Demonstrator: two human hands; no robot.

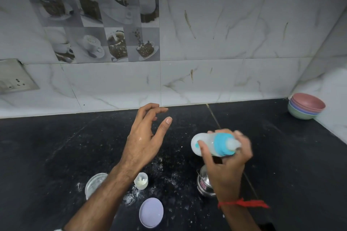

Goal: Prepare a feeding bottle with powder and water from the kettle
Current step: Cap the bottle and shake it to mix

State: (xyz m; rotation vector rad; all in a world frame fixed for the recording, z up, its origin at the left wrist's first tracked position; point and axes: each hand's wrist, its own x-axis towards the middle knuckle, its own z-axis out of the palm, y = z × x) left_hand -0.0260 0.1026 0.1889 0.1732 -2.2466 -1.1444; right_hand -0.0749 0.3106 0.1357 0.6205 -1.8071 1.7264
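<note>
My right hand (229, 161) grips the feeding bottle (210, 143), which lies on its side above the counter with milky liquid inside, a blue collar and a clear teat pointing right; it looks motion-blurred. To its left, my left hand (144, 137) hovers with fingers spread and nothing in it, a wet drop on its back. A steel kettle (203, 184) stands under my right wrist, partly hidden. A small plastic cup with powder residue (141, 181) stands near my left forearm. A clear powder container (94, 184) sits at the lower left, partly behind that forearm.
A lilac round lid (151, 213) lies near the front edge. White powder (135, 193) is spilled across the black counter (56, 146). Stacked pastel bowls (306, 106) stand in the back right corner. A wall socket (13, 77) is at the left on the tiled wall.
</note>
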